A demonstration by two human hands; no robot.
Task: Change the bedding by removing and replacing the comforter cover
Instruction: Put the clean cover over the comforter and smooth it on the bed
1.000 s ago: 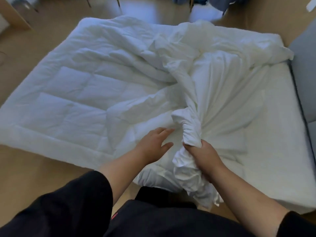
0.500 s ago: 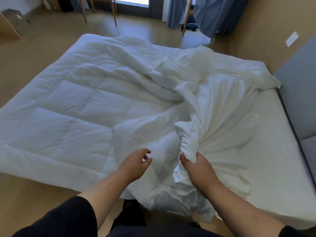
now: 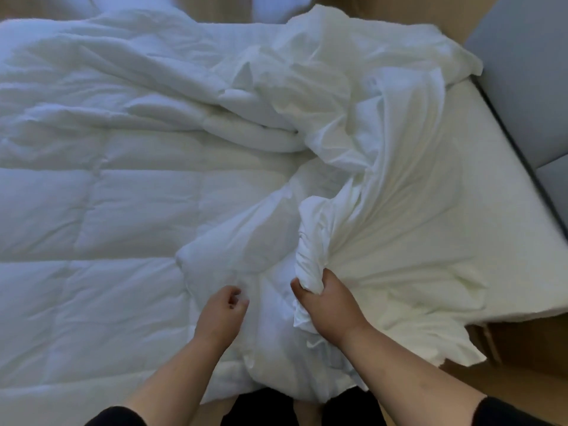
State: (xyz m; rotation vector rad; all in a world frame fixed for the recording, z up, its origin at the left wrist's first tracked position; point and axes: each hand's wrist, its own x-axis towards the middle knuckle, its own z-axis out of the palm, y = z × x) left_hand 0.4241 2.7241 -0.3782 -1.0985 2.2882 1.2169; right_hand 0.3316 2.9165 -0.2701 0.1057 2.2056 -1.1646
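So over the last second the left hand went from lying flat with straight fingers on the comforter, just beside the bunched cover, to pulling back toward the body. Its fingers are now loosely curled and it sits a bit apart from the right hand, can't tell if it's pinching any fabric. The right hand slid lower on the gathered cover and the bunch above it got shorter and fatter. More quilted comforter shows at the near edge, puffed up between the hands. The camera also tipped down, so the room at the far side dropped out of view.
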